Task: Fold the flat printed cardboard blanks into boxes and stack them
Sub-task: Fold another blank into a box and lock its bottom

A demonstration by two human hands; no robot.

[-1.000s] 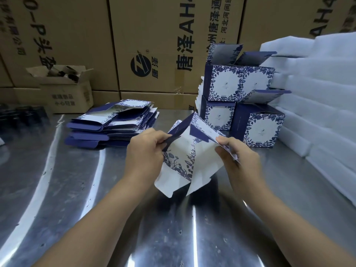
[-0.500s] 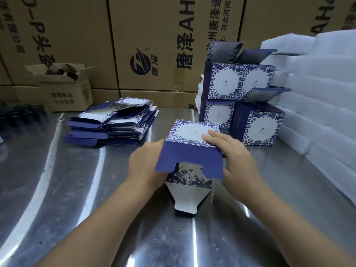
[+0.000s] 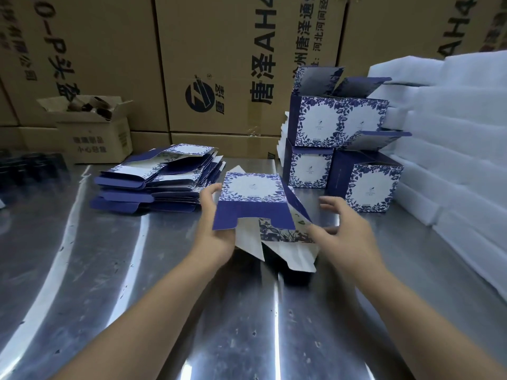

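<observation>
A half-opened blue-and-white floral box (image 3: 251, 192) lies on its side over the steel table (image 3: 109, 270), its loose bottom flaps hanging toward me. My left hand (image 3: 215, 223) grips its left side, thumb at the upper edge. My right hand (image 3: 338, 229) is at the box's right side with fingers spread; its thumb touches the printed side flap. A pile of flat printed blanks (image 3: 156, 179) lies to the left. Three folded boxes (image 3: 340, 141) stand stacked at the back right with their top flaps open.
Large brown shipping cartons (image 3: 219, 64) form a wall behind the table. A small open carton (image 3: 93, 130) sits at the back left. Stacked white foam sheets (image 3: 450, 149) fill the right side. Dark objects (image 3: 30, 165) lie at the far left edge.
The blank went from held up and flat to squared open and lying on its side. My right hand has come off the top panel and moved to the right flap, fingers spread.
</observation>
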